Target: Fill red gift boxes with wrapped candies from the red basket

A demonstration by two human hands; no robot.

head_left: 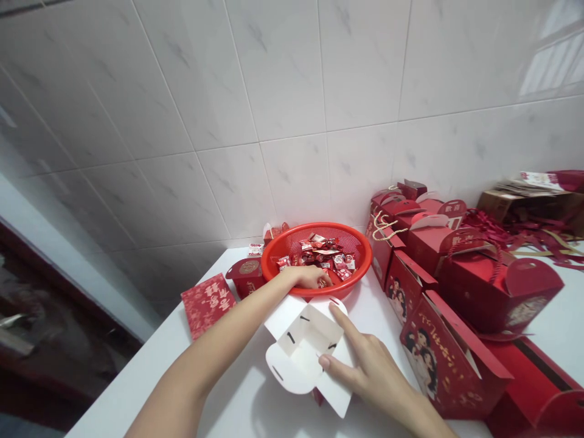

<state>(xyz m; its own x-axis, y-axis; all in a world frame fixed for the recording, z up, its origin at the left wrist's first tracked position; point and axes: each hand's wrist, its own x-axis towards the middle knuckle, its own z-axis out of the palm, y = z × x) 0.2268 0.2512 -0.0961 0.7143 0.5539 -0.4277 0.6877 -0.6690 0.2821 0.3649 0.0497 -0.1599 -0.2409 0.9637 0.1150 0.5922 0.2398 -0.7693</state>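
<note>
A red plastic basket [362, 264] stands near the wall with wrapped candies [326, 246] inside. My left hand [314, 278] reaches over its near rim, fingers curled down at the candies; what they hold, if anything, is too small to make out. In front of the basket is an open box [303, 356], white inside, its flaps spread and its interior bare. My right hand [360, 359] is at the box's right side, thumb and forefinger apart on its flap and edge.
Many red gift boxes [442, 359] stand in rows on the right. A flat red box [210, 304] and a small red box [246, 277] lie left of the basket. Ribbons [486, 231] and a cardboard box [497, 204] are at the far right. The white table [155, 371] ends at the left.
</note>
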